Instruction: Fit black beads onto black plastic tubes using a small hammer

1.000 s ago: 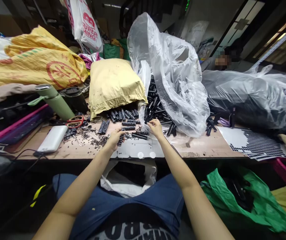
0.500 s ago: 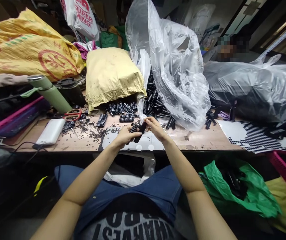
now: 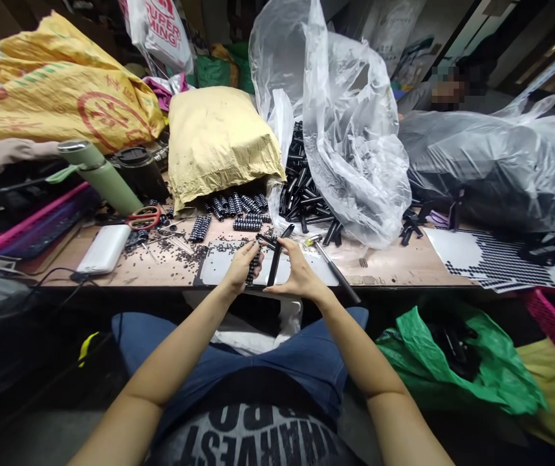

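My left hand (image 3: 243, 266) is closed around a studded black strip (image 3: 252, 270) with rows of pale dots. My right hand (image 3: 299, 268) spans a flat black plastic piece (image 3: 274, 262), index finger at its upper end and thumb at its lower end. Another dark piece juts out at the top between both hands, and I cannot tell whether it is joined to either. Just beneath the hands lies a white sheet (image 3: 219, 262) on the bench. More studded strips (image 3: 247, 223) lie beyond my left hand, and behind them a heap of plain black pieces (image 3: 301, 194) spills from a clear plastic bag (image 3: 355, 149).
To the right rests a black-handled tool (image 3: 340, 277) with a yellowish head. Small dark beads (image 3: 156, 249), red-handled scissors (image 3: 144, 218), a white power bank (image 3: 104, 249) and a green flask (image 3: 100, 178) occupy the left. A yellow sack (image 3: 224, 139) stands behind. Dotted sheets (image 3: 491, 259) lie far right.
My right hand has shifted from a pinch at the top to a wider span along the black piece, which now stands more upright. The black-handled tool shows more clearly.
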Tool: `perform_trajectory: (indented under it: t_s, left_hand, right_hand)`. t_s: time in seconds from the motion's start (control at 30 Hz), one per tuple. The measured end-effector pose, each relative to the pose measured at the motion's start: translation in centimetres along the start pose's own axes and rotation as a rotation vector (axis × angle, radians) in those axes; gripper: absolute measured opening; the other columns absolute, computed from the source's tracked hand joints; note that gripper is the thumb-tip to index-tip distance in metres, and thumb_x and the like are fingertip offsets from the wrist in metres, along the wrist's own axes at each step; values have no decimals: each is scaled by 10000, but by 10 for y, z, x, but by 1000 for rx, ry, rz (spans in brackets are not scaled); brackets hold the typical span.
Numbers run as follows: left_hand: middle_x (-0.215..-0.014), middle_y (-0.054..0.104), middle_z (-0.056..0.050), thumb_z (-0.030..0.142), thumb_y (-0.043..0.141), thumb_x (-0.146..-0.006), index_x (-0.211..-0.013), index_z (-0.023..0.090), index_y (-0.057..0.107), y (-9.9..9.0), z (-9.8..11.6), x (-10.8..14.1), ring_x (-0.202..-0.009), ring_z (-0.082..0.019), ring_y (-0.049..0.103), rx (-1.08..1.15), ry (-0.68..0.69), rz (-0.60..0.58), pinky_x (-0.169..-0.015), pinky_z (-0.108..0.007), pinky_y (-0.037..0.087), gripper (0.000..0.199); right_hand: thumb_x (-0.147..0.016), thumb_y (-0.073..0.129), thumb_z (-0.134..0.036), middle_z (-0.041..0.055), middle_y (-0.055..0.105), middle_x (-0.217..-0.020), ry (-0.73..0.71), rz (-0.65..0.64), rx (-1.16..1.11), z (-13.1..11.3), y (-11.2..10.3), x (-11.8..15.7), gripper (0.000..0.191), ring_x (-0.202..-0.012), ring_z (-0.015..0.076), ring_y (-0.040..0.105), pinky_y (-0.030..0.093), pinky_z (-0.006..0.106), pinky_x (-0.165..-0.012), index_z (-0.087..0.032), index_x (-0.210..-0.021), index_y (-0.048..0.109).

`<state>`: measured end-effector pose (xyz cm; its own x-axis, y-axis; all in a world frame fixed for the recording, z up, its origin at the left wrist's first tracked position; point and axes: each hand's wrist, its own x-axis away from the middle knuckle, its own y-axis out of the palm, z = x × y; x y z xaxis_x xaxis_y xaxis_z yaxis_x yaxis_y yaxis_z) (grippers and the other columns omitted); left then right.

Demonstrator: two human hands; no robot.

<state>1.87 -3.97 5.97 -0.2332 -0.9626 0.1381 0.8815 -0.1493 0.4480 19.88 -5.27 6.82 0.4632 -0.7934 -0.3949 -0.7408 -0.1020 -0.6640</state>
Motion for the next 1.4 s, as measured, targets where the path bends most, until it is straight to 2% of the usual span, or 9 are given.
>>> perform_trajectory:
  t_s: [0.1,0.37,0.53,0.63,0.83,1.07,1.13,1.27,1.4]
  left_hand:
    - [-514,444,95,522,636,-793,-1214,188,552,1,0,4,-294,-33,326,-25,6,-3,-288,-140,198,545]
    - [-450,447,93,519,569,-830,-1304,189,533,4,-3,11,-274,-52,327,-55,-18,40,-293,-153,222,579]
    - [-580,572,36,440,623,-767,-1091,137,643,10,-6,12,-404,-87,518,23,26,161,-373,-187,386,445]
    - [-573,569,35,461,668,-718,-1006,134,619,18,-4,17,-424,-133,573,49,-26,162,-403,-237,465,439]
    - [-533,562,32,492,683,-729,-1026,131,600,25,-2,21,-395,-134,566,17,-132,160,-395,-243,485,474]
    - [-557,567,6,462,614,-810,-1018,125,629,19,-9,10,-413,-129,562,-79,-228,101,-436,-255,494,396]
    - [-674,609,-22,451,591,-829,-1124,140,629,16,-16,7,-503,-139,598,-200,-163,87,-519,-290,524,430]
    - [-993,605,-100,281,629,-800,-1257,156,597,7,-43,0,-898,-208,618,-811,293,81,-829,-363,518,475]
    - [-1001,604,-131,151,484,-860,-1280,132,570,-12,-64,-11,-933,-225,588,-1305,507,-71,-864,-378,491,429]
  right_hand:
    - [-592,838,-432,159,307,-1451,-24,-10,-91,-5,5,7,1130,-1375,313,320,366,512,-1105,-230,-1471,157]
    - [-619,824,-427,166,269,-1492,-70,3,-132,-22,12,7,1131,-1409,297,281,339,485,-1135,-222,-1480,121]
    - [-603,835,-405,166,286,-1502,-80,4,-90,-27,16,6,1158,-1420,301,270,260,491,-1177,-219,-1484,105]
    - [-607,835,-390,174,280,-1509,-74,-12,-65,-26,20,5,1155,-1427,297,260,258,484,-1180,-206,-1482,104]
    - [-590,838,-349,180,332,-1468,-3,-2,-36,-20,27,9,1129,-1385,303,333,309,485,-1152,-190,-1465,143]
    - [-518,821,-272,169,410,-1370,96,87,-32,-11,38,14,1073,-1303,300,411,367,472,-1105,-171,-1411,235]
    - [-511,817,-287,174,412,-1363,128,113,-11,-4,45,16,1073,-1299,313,406,364,488,-1102,-160,-1407,241]
    - [-593,777,-332,230,397,-1365,231,179,78,11,66,20,1004,-1307,344,384,339,523,-1101,-94,-1410,243]
    - [-715,704,-414,227,385,-1392,314,133,214,32,59,35,884,-1329,346,353,337,543,-1078,-118,-1419,259]
